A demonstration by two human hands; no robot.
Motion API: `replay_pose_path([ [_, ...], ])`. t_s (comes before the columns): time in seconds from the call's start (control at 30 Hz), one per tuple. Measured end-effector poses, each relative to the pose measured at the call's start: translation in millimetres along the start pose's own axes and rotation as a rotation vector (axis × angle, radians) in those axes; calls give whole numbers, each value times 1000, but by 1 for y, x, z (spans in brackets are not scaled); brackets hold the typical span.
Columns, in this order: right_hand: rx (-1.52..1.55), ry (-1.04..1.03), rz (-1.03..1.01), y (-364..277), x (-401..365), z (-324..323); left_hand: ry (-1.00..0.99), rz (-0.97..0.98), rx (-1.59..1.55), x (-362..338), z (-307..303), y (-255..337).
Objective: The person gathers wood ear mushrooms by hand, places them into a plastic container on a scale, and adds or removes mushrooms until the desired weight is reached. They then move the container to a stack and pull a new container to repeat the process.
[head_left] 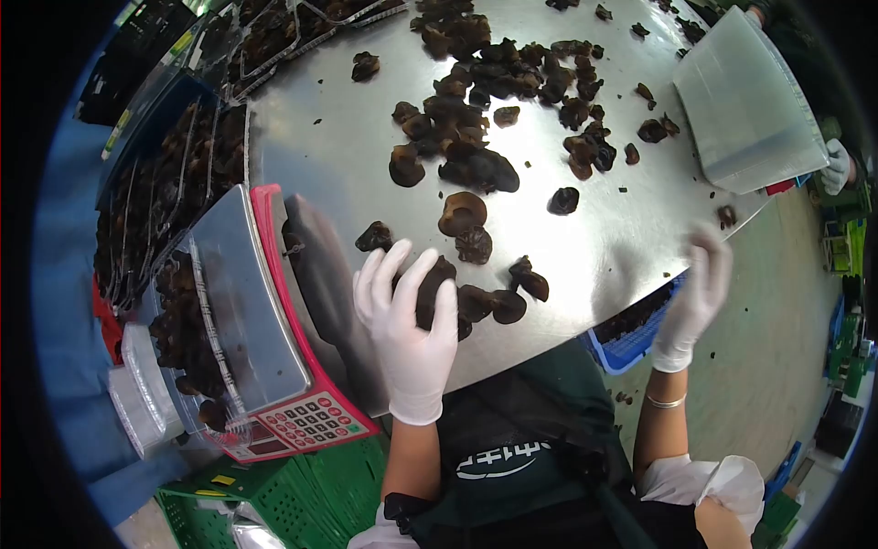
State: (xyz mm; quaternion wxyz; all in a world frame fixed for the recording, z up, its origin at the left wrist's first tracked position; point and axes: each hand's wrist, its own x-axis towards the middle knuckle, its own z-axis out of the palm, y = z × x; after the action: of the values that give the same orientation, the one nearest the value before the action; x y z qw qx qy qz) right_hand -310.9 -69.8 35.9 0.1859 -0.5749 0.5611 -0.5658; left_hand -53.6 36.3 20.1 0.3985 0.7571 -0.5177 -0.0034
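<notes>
Dark brown dried mushrooms (476, 169) lie scattered over a shiny steel table (594, 238). My left hand (407, 316), in a white glove, is curled over a dark mushroom clump (437, 288) near the table's front edge. Beside it lie a few more mushroom pieces (498, 304). My right hand (702, 284), also gloved, hovers blurred at the table's right front edge with fingers apart, holding nothing I can make out.
A red digital scale (265, 339) with a steel pan stands left of my left hand. Clear packs of mushrooms (183, 183) are stacked at the far left. A translucent plastic tub (745, 96) sits at the right rear beside another person's gloved hand (834, 166). A blue crate (631, 334) stands under the table.
</notes>
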Motion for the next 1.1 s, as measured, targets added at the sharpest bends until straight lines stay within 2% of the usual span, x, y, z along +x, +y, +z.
replay_pose_path([
  [0.03, 54, -260, 170, -16, -9, 4, -8, 5, -2, 5, 2, 4],
  [0.1, -1, -593, -38, -24, -26, 26, -123, 129, 117, 15, 8, 12],
  [0.13, 33, -632, 33, -27, -39, 36, -164, 150, 106, 17, 11, 13],
  [0.17, -24, -679, -127, -25, -44, 44, -162, 153, 102, 17, 14, 13],
  [0.23, -208, -801, -305, -31, -44, 54, -230, 152, 90, 16, 20, 13],
  [0.33, -139, -830, -291, -11, -42, 52, -211, 132, 91, 8, 24, 3],
  [0.37, -140, -827, -287, -8, -43, 49, -204, 114, 89, 6, 23, 0],
  [0.43, 320, -654, 245, -8, -44, 42, -74, 114, 52, 7, 14, 6],
  [0.47, 478, -608, 391, -12, -42, 37, -34, 107, 36, 4, 12, 4],
  [0.5, 401, -579, 289, -7, -39, 34, 10, 102, 20, 2, 10, 0],
  [0.6, 435, -570, 347, -1, -36, 26, 79, 75, 69, -3, 3, -4],
  [0.67, 639, -577, 538, 3, -35, 20, 102, 40, 67, -7, 0, -7],
  [0.7, 638, -573, 537, 8, -35, 16, 101, 44, 64, -9, -1, -10],
  [0.77, 785, -266, 507, 22, -33, 4, 92, -1, 58, -12, -2, -15],
  [0.8, 1652, -307, 554, 26, -15, 1, 63, 19, 64, -16, -3, -23],
  [0.83, 1860, -118, 721, 23, -7, -3, 65, 22, 61, -17, -3, -21],
  [0.9, 1585, 136, 943, 36, 0, -1, 62, -173, -93, -16, -3, -14],
  [0.97, 1191, -112, 812, 46, -5, 13, 5, -223, -186, -12, -4, -10],
  [1.0, 963, -339, 705, 39, -1, 26, -4, -220, -145, -9, -4, -9],
  [1.03, 531, -446, 575, 10, 2, 41, -15, -220, -102, -5, -5, -7],
  [1.1, -67, -356, -240, 15, -9, 81, 12, -141, -42, 8, -1, -1],
])
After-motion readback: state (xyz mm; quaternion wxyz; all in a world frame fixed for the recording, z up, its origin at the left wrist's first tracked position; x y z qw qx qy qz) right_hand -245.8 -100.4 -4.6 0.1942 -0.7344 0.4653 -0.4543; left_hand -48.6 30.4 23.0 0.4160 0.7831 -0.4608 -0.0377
